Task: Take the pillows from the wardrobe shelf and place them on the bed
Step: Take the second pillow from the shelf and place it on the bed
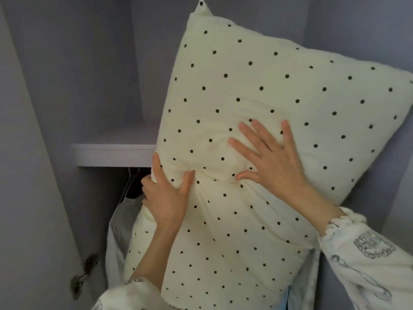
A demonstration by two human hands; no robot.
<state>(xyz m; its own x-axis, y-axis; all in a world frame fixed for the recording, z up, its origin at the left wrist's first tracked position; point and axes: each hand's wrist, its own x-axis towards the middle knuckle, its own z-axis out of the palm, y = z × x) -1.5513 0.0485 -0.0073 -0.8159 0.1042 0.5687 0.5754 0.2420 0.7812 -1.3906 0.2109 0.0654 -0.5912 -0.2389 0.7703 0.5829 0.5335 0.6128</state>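
A large cream pillow with small black dots fills the middle and right of the head view, tilted, its top corner high and its lower end near my body. It leans out over the front edge of the pale wardrobe shelf. My left hand pinches a fold of the pillow's left edge, thumb on the front. My right hand lies flat on the pillow's face with fingers spread, pressing a dent into it. The bed is out of view.
Pale lilac wardrobe walls close in on the left and behind. Below the shelf hang dark hangers and a grey-white garment. A metal door hinge sits at the lower left. Light blue fabric shows under the pillow.
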